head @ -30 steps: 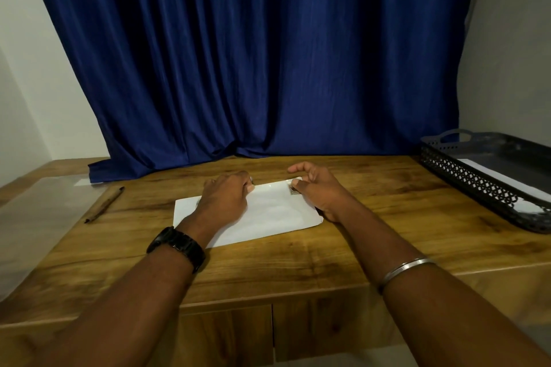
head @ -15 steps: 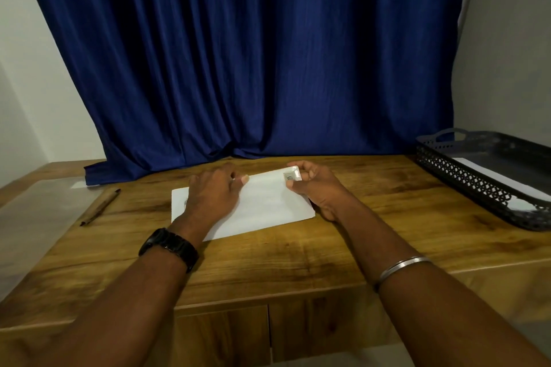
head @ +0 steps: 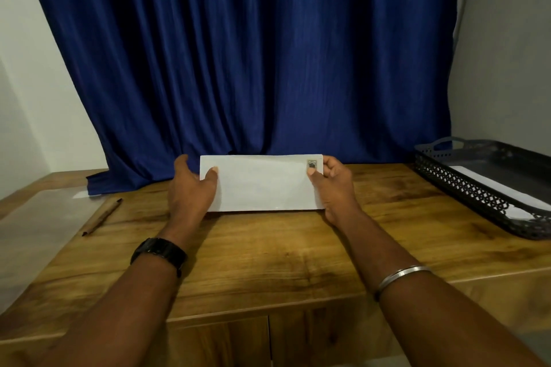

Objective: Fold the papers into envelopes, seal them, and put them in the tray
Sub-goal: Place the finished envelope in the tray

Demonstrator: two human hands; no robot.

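A white envelope (head: 262,183) with a small stamp (head: 311,163) in its top right corner stands upright above the wooden table, its face toward me. My left hand (head: 190,188) grips its left end, thumb on the front and fingers behind. Its right end is pinched by my right hand (head: 335,186), thumb just below the stamp. A black lattice tray (head: 465,185) sits at the table's right edge with white paper (head: 501,188) lying in it.
A brown pen (head: 103,216) lies on the table to the left. A scrap of white paper (head: 81,194) shows under the hem of the blue curtain (head: 253,53) behind the table. The table's front edge is near me.
The envelope lay flat on the table under both hands. Both hands have lifted it and tilted it upright, facing me, and the view has shifted slightly.
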